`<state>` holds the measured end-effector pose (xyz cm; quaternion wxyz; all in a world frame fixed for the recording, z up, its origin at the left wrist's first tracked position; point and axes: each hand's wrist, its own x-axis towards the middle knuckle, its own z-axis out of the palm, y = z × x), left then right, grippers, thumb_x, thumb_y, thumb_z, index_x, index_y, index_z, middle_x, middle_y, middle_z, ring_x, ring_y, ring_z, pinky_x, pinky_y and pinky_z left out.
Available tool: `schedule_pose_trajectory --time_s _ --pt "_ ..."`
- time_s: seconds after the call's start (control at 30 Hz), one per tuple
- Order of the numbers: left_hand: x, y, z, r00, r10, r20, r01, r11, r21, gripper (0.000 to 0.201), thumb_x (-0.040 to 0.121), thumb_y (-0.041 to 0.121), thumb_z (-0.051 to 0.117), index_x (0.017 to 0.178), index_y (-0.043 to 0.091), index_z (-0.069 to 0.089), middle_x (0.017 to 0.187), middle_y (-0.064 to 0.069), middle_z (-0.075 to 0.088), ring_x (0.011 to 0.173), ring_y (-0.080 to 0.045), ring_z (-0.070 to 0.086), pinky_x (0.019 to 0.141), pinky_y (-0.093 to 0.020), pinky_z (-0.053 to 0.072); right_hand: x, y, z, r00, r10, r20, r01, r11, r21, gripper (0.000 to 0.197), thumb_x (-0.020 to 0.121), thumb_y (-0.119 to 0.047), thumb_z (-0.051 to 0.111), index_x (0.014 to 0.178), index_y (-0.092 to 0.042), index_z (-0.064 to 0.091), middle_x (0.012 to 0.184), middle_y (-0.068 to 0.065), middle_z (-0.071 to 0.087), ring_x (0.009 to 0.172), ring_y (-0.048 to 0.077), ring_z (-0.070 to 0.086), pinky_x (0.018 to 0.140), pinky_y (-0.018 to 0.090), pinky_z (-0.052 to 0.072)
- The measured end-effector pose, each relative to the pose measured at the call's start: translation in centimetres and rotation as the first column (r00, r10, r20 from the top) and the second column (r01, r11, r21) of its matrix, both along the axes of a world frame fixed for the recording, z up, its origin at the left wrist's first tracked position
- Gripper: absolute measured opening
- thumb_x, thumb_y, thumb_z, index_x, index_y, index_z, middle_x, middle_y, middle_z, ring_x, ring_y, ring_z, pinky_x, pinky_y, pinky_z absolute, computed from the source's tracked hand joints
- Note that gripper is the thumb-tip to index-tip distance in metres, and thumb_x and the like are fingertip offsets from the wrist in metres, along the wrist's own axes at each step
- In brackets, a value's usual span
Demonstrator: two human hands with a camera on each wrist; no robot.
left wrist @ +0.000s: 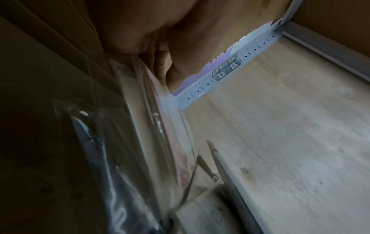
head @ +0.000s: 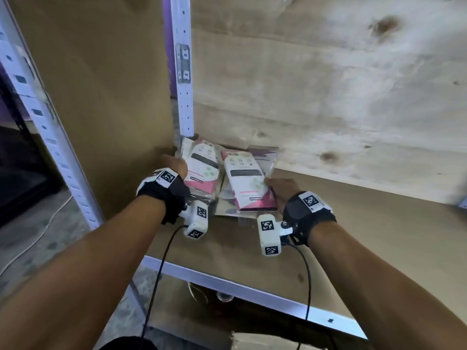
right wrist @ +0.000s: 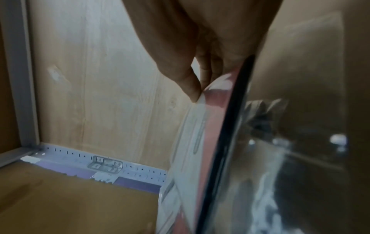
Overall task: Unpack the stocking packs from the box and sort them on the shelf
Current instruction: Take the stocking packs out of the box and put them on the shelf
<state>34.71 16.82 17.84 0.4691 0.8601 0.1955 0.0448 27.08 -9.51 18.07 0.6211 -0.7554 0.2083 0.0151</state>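
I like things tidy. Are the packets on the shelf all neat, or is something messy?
A bit messy. The stocking packs in the back left corner of the shelf lie in a loose, overlapping heap, tilted different ways instead of squared up. The left hand and right hand are on them. Nothing looks torn or spilled.

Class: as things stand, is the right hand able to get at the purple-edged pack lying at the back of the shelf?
Probably not directly: the right hand grips a pink-and-white pack lying in front of the purple-edged pack.

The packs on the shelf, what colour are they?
The packs are white and pink, clearest in the head view.
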Motion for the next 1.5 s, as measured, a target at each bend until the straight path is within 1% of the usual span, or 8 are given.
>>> schedule_pose_trajectory --time_s 0.17,0.37,0.5,0.63,0.77,0.97,1.3,1.5 --pt "0.9 0.4 -1.5 0.995 -0.104 0.008 0.103 0.992 0.068 0.031 0.086 0.024 0.064 0.106 0.000 0.070 0.102 -0.015 0.071 0.080 -0.029 0.062 0.072 -0.027 0.042 1.4 1.3 0.0 0.998 -0.031 -0.062 0.016 0.974 -0.224 0.020 0.093 -0.014 0.056 0.103 0.001 0.063 0.073 0.007 0.063 0.059 0.018 0.057 0.048 0.023 0.046" --pt "0.0 0.2 -1.9 0.971 -0.237 -0.022 0.237 0.953 0.190 0.050 0.086 0.037 0.067 0.130 0.015 0.062 0.119 -0.012 0.069 0.085 -0.026 0.063 0.082 -0.028 0.048 1.6 2.5 0.2 0.999 0.024 -0.041 -0.036 0.953 -0.301 0.036 0.090 -0.023 0.058 0.116 0.002 0.059 0.108 0.012 0.064 0.093 0.027 0.064 0.080 0.035 0.053" --pt "-2.1 0.1 -0.2 0.952 -0.292 -0.095 0.307 0.910 0.280 0.057 0.089 0.051 0.059 0.130 0.012 0.060 0.128 -0.015 0.064 0.106 -0.032 0.064 0.092 -0.032 0.048 0.5 2.1 0.9 0.998 0.062 -0.035 -0.069 0.942 -0.327 0.030 0.089 -0.036 0.061 0.074 -0.010 0.060 0.101 0.015 0.069 0.090 0.031 0.065 0.080 0.038 0.050" --pt "-5.9 -0.4 2.3 0.953 -0.305 -0.002 0.277 0.865 0.417 0.051 0.088 0.054 0.056 0.122 0.018 0.065 0.124 -0.012 0.066 0.114 -0.034 0.060 0.105 -0.042 0.042 -3.1 1.2 1.9 0.992 0.121 -0.031 -0.125 0.944 -0.307 0.025 0.095 -0.036 0.054 0.076 -0.019 0.054 0.091 0.004 0.056 0.090 0.023 0.054 0.096 0.042 0.050" --pt "-11.9 -2.5 4.4 0.899 -0.362 0.248 0.287 0.913 0.290 0.037 0.087 0.033 0.068 0.118 0.012 0.068 0.125 -0.010 0.064 0.115 -0.028 0.060 0.103 -0.035 0.045 -9.4 0.3 3.0 0.980 0.197 0.030 -0.190 0.969 -0.161 0.029 0.100 -0.015 0.047 0.071 -0.014 0.050 0.073 0.008 0.049 0.062 0.022 0.046 0.056 0.028 0.038" --pt "-20.7 -5.5 4.7 0.800 -0.497 0.336 0.488 0.865 0.117 0.020 0.085 0.020 0.074 0.102 0.010 0.072 0.109 -0.007 0.072 0.102 -0.020 0.067 0.093 -0.026 0.050 -20.8 -1.3 4.1 0.947 0.297 0.120 -0.273 0.945 -0.182 0.009 0.099 -0.011 0.055 0.099 -0.003 0.057 0.069 0.009 0.057 0.052 0.018 0.053 0.045 0.019 0.044" --pt "-32.8 -10.0 -1.6 0.727 -0.648 0.225 0.661 0.750 0.027 0.020 0.091 0.022 0.068 0.072 0.018 0.062 0.069 -0.005 0.066 0.055 -0.010 0.060 0.061 -0.021 0.048 -34.1 -5.6 1.4 0.939 0.342 0.014 -0.324 0.901 -0.288 0.005 0.095 -0.006 0.057 0.096 -0.002 0.060 0.080 0.014 0.063 0.062 0.022 0.058 0.060 0.029 0.047" --pt "-36.0 -12.4 -8.9 0.686 -0.727 -0.010 0.727 0.686 0.006 0.019 0.093 0.024 0.064 0.076 0.014 0.065 0.073 -0.008 0.071 0.060 -0.019 0.061 0.066 -0.028 0.052 -36.8 -7.5 -5.4 0.930 0.335 -0.153 -0.367 0.871 -0.326 0.010 0.092 -0.004 0.061 0.083 -0.009 0.061 0.077 0.012 0.065 0.060 0.021 0.059 0.058 0.028 0.049"
